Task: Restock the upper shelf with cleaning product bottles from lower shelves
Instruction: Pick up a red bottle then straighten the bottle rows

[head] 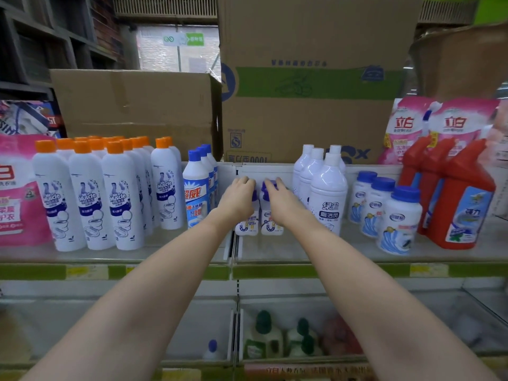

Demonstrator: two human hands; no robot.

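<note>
2 small white plastic bottles with purple caps (268, 225) stand side by side mid-shelf on the upper shelf (302, 251), blue-and-orange labels facing out. Left hand (238, 198) curls over the left bottle's cap, right hand (279, 200) grips the right one's top. White orange-capped Mr Muscle bottles (121, 199) stand left; tall white bottles with white caps (327, 193) just right.
</note>
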